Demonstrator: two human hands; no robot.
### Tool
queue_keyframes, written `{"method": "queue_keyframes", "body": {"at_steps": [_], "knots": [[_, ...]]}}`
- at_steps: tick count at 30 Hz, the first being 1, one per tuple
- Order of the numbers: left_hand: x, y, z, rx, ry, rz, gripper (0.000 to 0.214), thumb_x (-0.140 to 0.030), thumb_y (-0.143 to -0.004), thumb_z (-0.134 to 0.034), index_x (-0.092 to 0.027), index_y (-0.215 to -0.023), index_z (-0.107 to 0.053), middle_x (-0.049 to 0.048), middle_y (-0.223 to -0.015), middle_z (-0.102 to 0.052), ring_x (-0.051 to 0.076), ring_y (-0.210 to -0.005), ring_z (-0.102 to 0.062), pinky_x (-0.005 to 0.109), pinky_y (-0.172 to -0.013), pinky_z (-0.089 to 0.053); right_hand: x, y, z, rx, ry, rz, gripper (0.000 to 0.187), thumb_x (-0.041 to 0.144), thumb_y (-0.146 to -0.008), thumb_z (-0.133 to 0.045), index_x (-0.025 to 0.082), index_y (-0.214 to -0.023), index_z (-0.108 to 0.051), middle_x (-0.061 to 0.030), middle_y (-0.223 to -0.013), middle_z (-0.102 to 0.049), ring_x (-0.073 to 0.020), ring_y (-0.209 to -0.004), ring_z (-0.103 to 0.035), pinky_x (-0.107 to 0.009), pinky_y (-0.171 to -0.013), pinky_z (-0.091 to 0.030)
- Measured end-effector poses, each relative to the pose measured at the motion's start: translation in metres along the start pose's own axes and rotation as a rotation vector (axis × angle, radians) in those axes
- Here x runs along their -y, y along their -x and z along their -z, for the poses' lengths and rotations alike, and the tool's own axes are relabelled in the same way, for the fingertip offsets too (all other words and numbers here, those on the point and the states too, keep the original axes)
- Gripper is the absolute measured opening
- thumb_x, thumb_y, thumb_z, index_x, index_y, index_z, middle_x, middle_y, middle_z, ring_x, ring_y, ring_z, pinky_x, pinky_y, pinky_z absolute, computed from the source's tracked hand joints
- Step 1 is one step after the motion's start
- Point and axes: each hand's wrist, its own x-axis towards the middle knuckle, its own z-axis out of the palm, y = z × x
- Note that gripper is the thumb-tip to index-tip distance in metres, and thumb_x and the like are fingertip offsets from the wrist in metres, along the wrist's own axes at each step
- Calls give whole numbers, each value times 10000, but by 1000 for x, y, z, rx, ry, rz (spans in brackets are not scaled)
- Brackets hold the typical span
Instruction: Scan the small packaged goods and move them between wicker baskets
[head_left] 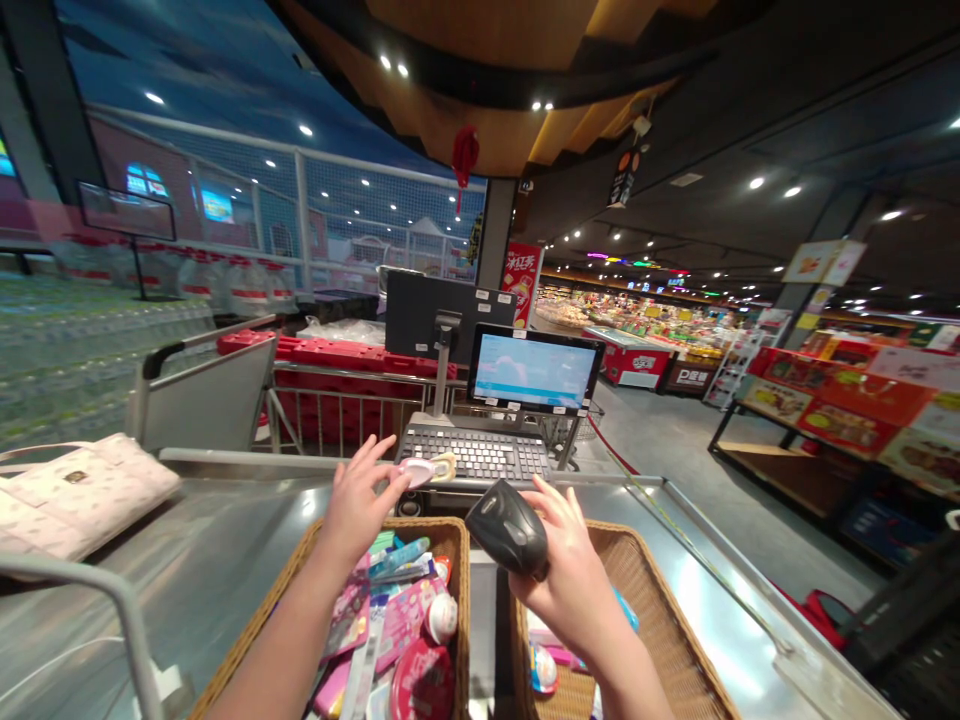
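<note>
Pinched in my left hand (366, 490) is a small pink-and-yellow item (429, 470) with rounded ends; its exact kind I cannot make out. It is held in front of the keyboard (480, 455). My right hand (559, 555) grips a black handheld barcode scanner (508, 530), whose head points left toward the item. Below my left arm, a wicker basket (463, 600) is filled with colourful packets, a round red container (422, 680) and a white ball-like piece (442, 618). Under my right arm, a second wicker basket (660, 610) contains a few small goods, partly hidden by the arm.
A lit checkout screen (534, 370) and a dark monitor's back (427, 315) stand behind the keyboard. On the metal counter (247, 530) lies a pale pink bag (82, 500) at left. A grey metal rail (90, 575) curves at lower left. Stacked boxes (832, 400) stand to the right.
</note>
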Motion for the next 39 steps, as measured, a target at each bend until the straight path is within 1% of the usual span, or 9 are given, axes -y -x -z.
{"method": "queue_keyframes", "body": {"at_steps": [7,10,14,20,27,32,34,37,39], "knots": [[12,6,-17,158,-59,16,349,-451,-875,-453,-251,-760,-715,79,-1407,-555,350,-1404,-350,736,-1060,-205,-9,2,-1,-15,-26,-23,556,112,-651,-538,247,-1181,-632,-69,-1269,-590,-336,-1406,-330,-640,-1162,-110],[20,10,-31,331,-145,66,291,-385,-857,-484,-249,-782,-730,77,-1402,-562,341,-1406,-348,718,-1062,-217,-15,3,-3,-4,-38,-49,543,113,-657,-536,253,-1171,-642,-63,-1261,-595,-330,-1403,-337,-637,-1163,-103],[33,19,-52,597,-275,163,224,-332,-810,-541,-236,-711,-718,58,-1426,-540,322,-1428,-315,648,-1096,-228,-23,7,-7,10,-62,-84,503,130,-669,-548,260,-1143,-657,-56,-1254,-603,-330,-1402,-339,-630,-1164,-104],[42,34,-77,713,-333,183,177,-276,-758,-555,-213,-669,-694,83,-1414,-551,340,-1426,-316,641,-1102,-212,-35,15,-7,8,-73,-118,489,135,-671,-551,252,-1135,-651,-64,-1253,-606,-332,-1395,-352,-632,-1161,-109],[36,38,-93,759,-422,167,173,-267,-754,-544,-204,-718,-701,97,-1414,-548,356,-1415,-331,668,-1107,-184,-51,25,2,-9,-71,-158,542,126,-661,-539,253,-1178,-639,-58,-1247,-610,-322,-1396,-352,-624,-1164,-103],[27,38,-104,721,-524,147,236,-263,-752,-529,-181,-856,-725,165,-1268,-644,376,-1401,-339,703,-1089,-147,-65,36,14,-22,-53,-187,527,129,-658,-548,245,-1163,-643,-64,-1242,-613,-323,-1382,-372,-623,-1160,-128],[15,38,-110,625,-603,107,282,-303,-765,-542,-167,-935,-722,190,-1300,-614,385,-1400,-329,713,-1078,-150,-72,42,20,-30,-44,-207,500,126,-659,-549,237,-1135,-651,-68,-1237,-616,-326,-1378,-377,-624,-1158,-134],[-14,37,-122,452,-678,-9,344,-364,-787,-573,-153,-1028,-698,214,-1402,-518,373,-1410,-306,696,-1090,-160,-87,51,28,-43,-22,-236,486,122,-660,-550,237,-1119,-658,-68,-1226,-622,-328,-1380,-376,-621,-1159,-138],[-38,37,-134,444,-632,-104,359,-370,-799,-583,-152,-1067,-680,209,-1439,-483,362,-1421,-295,680,-1106,-160,-99,58,34,-50,-12,-255,495,128,-663,-560,242,-1135,-653,-68,-1234,-620,-329,-1385,-369,-620,-1158,-147]]}}
